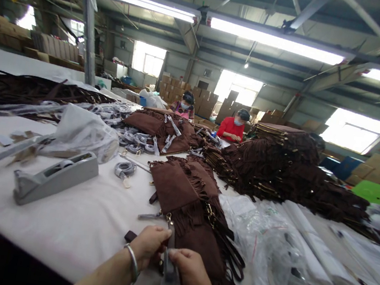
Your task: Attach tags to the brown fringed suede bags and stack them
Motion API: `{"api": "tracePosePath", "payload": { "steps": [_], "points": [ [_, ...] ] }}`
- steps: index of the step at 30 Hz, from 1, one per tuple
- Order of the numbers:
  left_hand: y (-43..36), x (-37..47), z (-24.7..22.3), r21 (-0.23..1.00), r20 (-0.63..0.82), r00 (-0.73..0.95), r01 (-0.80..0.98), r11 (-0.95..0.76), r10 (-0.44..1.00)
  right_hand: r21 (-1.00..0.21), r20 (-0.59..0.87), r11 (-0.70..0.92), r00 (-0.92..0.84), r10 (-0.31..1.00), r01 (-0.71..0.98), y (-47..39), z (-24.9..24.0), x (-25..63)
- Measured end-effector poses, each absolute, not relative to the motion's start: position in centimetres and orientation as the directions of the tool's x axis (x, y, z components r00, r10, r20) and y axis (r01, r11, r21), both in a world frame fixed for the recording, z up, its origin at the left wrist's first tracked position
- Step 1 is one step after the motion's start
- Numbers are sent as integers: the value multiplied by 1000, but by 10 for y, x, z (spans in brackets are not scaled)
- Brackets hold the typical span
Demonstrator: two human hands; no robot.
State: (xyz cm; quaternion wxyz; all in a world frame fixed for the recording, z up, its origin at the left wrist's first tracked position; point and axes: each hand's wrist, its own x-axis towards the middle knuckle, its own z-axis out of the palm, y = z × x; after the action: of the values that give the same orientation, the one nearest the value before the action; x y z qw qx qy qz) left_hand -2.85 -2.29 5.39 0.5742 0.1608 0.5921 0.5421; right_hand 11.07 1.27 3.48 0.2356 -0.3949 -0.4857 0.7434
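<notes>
Near the bottom centre, my left hand (149, 246), with a bangle at the wrist, pinches the upper part of a narrow strap (172, 237) hanging from a gold clasp. My right hand (190, 271) is closed on the same strap lower down, where clear plastic (172, 283) wraps it. Brown fringed bags (175, 186) lie overlapping just beyond both hands, with dark straps (233, 261) trailing off their right side.
A grey tape dispenser (56, 178) and a plastic bag (84, 132) sit on the left. Brown bags (281, 162) are heaped at the right, behind clear plastic bags (269, 233). Two people (231, 129) work across the table (61, 233).
</notes>
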Motion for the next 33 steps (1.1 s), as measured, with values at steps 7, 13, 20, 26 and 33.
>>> {"api": "tracePosePath", "payload": {
  "steps": [7, 13, 20, 26, 33],
  "points": [
    [-31, -34, 56, 814, -508, -259, -457, 359, 822, -841, -453, -539, -602, 657, 44, 38, 43, 78],
    [-45, -49, 52, 940, -335, -298, -172, 295, 894, -850, -446, -525, -591, 672, 44, 41, 38, 70],
    [-15, -75, 47, 933, -82, -354, 300, 196, 932, -876, -430, -478, -547, 718, 63, 48, 40, 70],
    [23, -72, 39, 921, -300, -361, 133, 367, 883, -876, -448, -462, -579, 681, 136, 50, 49, 82],
    [17, -75, 40, 937, -326, -344, 6, 349, 881, -865, -464, -481, -589, 661, 141, 49, 43, 90]
  ]
}}
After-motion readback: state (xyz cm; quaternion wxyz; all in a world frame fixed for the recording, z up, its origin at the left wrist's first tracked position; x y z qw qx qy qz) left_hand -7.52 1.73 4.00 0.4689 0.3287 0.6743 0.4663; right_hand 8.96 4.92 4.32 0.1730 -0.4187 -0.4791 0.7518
